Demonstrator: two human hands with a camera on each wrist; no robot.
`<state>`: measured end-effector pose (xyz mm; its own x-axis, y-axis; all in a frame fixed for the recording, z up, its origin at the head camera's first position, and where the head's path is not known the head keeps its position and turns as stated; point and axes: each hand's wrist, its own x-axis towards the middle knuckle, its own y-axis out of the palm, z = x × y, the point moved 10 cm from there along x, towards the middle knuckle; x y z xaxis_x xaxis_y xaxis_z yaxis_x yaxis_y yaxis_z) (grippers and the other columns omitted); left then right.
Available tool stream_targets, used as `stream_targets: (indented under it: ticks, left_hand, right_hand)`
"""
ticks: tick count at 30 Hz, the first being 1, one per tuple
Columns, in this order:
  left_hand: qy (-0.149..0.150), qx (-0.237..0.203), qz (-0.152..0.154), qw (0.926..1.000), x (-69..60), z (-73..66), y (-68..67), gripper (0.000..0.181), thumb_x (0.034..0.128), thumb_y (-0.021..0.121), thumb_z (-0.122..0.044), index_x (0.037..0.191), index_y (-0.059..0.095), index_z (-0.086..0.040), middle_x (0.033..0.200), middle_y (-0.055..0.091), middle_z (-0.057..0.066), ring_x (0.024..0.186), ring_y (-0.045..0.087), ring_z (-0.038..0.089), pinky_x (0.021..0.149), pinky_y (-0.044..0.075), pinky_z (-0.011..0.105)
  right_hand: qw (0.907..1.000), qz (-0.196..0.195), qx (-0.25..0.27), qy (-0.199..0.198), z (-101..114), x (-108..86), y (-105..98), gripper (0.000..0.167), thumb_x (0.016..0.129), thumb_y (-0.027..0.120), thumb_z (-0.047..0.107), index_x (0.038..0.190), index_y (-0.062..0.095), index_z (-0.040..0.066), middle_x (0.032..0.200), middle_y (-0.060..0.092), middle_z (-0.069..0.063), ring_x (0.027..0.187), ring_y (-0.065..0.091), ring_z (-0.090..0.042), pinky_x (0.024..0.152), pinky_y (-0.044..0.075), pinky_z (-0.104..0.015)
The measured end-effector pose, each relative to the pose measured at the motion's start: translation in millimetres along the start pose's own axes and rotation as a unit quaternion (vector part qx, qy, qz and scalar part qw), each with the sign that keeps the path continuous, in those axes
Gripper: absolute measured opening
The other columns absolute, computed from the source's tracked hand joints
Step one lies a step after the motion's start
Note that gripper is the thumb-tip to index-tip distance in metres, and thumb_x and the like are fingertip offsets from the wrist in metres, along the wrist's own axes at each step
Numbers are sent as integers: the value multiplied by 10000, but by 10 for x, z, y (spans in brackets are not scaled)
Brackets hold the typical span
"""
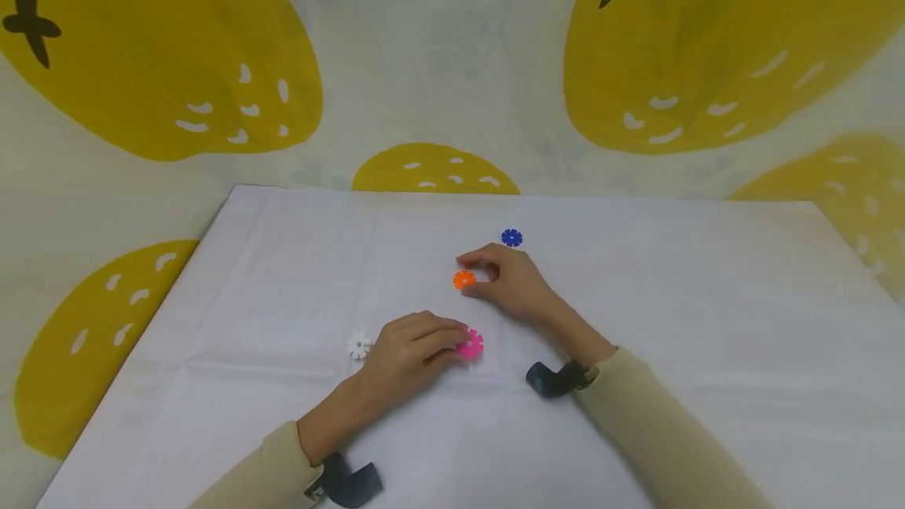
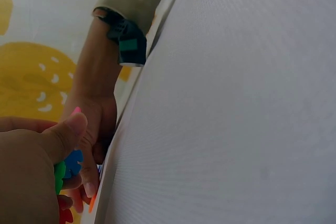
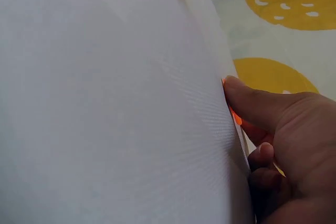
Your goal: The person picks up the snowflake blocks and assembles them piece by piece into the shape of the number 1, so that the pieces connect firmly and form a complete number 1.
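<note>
My left hand pinches a pink notched snowflake disc between thumb and fingers. In the left wrist view, green, blue and red snowflake discs show within the same hand, below its thumb. My right hand is at an orange snowflake disc lying on the table. Its thumb touches the disc's near edge, while the forefinger stands apart beyond the far edge. A white snowflake disc lies left of my left hand, and a dark blue one lies beyond my right hand.
A white cloth covers the table, with light creases. Behind it hangs a pale curtain with yellow fruit prints. Dark wrist cameras, left and right, stick out from the beige sleeves.
</note>
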<state>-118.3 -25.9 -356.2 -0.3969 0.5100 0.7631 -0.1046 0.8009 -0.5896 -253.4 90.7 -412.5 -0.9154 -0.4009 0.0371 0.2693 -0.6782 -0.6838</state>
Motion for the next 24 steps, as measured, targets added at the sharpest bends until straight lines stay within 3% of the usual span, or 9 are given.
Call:
stream_targets:
  ticks: [13, 24]
  left_hand:
    - [25, 16, -24, 10000, -5, -9, 2, 239, 729, 823, -100, 950, 743, -55, 982, 708, 16, 857, 656, 116, 769, 511, 194]
    - [4, -5, 22, 10000, -8, -3, 20, 246, 733, 824, -105, 960, 742, -57, 991, 707, 15, 867, 655, 116, 775, 510, 198]
  right_hand:
    - [9985, 233, -482, 102, 44, 0, 43, 267, 824, 765, 213, 1083, 710, 185, 947, 562, 22, 833, 476, -186, 707, 421, -305]
    - [10000, -7, 23, -82, 63, -22, -31, 261, 808, 784, 177, 1030, 651, 216, 805, 624, 45, 674, 500, -175, 591, 405, -283]
